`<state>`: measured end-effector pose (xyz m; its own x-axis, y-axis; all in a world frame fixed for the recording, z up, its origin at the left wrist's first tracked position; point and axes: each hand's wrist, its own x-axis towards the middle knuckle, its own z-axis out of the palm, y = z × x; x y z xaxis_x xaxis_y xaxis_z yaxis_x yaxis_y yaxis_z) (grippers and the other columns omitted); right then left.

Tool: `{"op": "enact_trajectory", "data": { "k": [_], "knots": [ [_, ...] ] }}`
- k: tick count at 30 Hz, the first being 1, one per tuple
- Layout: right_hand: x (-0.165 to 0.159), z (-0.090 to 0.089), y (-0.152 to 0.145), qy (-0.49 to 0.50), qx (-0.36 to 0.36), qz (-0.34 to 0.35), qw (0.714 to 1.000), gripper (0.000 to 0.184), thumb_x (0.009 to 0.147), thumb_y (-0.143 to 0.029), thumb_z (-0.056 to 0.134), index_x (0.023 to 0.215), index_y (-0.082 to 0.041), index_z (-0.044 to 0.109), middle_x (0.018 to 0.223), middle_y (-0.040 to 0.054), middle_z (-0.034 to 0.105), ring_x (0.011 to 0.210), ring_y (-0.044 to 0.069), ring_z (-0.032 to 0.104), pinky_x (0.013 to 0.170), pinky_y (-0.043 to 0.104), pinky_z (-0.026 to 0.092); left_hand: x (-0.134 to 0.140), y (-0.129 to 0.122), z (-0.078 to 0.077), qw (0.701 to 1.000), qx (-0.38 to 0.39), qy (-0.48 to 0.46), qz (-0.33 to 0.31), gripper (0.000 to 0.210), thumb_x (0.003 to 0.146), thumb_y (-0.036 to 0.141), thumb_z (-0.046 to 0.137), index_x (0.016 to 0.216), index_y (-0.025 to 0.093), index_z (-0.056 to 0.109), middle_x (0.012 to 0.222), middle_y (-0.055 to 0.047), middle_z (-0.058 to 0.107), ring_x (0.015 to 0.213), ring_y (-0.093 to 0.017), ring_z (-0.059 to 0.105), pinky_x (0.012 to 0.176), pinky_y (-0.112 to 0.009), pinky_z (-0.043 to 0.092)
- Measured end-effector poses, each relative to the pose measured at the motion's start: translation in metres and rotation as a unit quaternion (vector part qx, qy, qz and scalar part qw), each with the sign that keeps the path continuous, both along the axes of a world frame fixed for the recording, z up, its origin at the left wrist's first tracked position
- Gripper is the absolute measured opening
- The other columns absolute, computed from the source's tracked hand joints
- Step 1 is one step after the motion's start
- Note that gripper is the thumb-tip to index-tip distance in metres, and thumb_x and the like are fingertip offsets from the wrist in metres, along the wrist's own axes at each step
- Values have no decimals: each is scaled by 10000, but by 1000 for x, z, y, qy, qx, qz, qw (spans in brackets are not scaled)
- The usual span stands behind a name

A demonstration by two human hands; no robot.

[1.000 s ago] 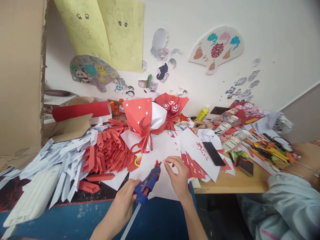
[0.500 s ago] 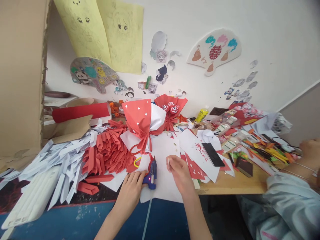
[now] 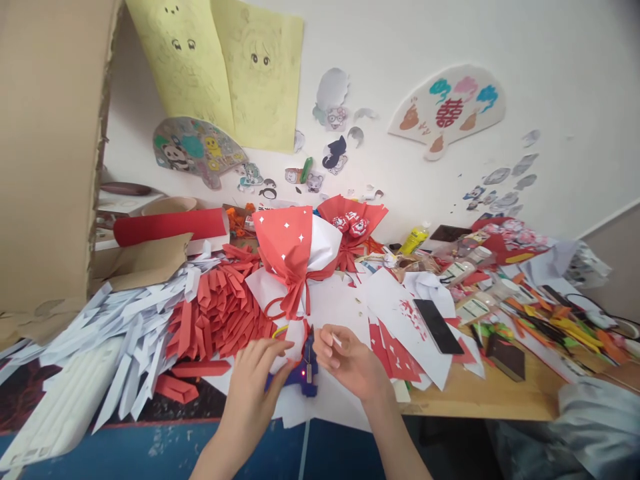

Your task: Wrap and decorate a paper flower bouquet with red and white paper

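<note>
Since the earlier frame my left grip (image 3: 256, 375) has come off the glue gun (image 3: 309, 373), thumb and fingers spread. I see the gun lying on white paper (image 3: 333, 301); my right grip (image 3: 356, 365) pinches a small white piece (image 3: 337, 341).

Bare forearms (image 3: 235, 420), slender fingers (image 3: 273, 347)

Yellow drawings (image 3: 266, 90), painted fan (image 3: 424, 119) on wall (image 3: 390, 40); black phone (image 3: 439, 327) across white sheet (image 3: 389, 298).

The left hand (image 3: 256, 372) partly hides the blue glue gun (image 3: 309, 370).
</note>
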<state>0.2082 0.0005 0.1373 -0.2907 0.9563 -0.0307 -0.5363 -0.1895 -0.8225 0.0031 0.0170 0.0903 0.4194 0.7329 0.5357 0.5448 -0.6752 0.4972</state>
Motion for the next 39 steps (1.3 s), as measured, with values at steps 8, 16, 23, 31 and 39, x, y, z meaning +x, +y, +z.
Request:
{"op": "enact_trajectory", "data": {
  "k": [8,16,23,31,39],
  "knots": [
    [-6,0,7,2,-41,39,998,336,737,-444,817,728,-148,657,650,-14,453,570,88,364,564,254,240,26,15,74,980,78,-159,-95,103,925,135,639,981,222,639,887,-25,632,866,-181,534,775,-334,408],
    [-6,0,3,6,-15,56,998,222,811,-352,774,781,-142,709,681,9,519,572,88,423,560,257,249,21,12,70,978,70,-156,-120,107,907,107,652,919,207,617,876,-29,634,853,-190,503,768,-342,373],
    [-6,12,-4,-45,-9,68,997,237,823,-359,763,766,-135,712,707,18,535,592,90,426,562,258,255,12,2,75,976,89,-136,-144,101,947,106,586,945,207,592,885,-28,636,861,-190,490,813,-357,356],
    [-2,4,17,-246,84,-88,962,248,954,-385,581,1056,-192,700,868,39,638,663,115,509,605,259,369,-37,74,94,998,-34,34,-44,130,960,249,583,836,212,598,885,-8,664,845,-197,541,813,-361,357],
    [-19,-16,74,-564,230,-342,715,470,866,-418,657,1275,-222,535,1169,110,622,1059,262,588,924,430,476,-32,183,61,999,-32,24,-35,114,928,267,603,834,207,626,900,-21,669,849,-195,559,830,-352,388]
  ]
}}
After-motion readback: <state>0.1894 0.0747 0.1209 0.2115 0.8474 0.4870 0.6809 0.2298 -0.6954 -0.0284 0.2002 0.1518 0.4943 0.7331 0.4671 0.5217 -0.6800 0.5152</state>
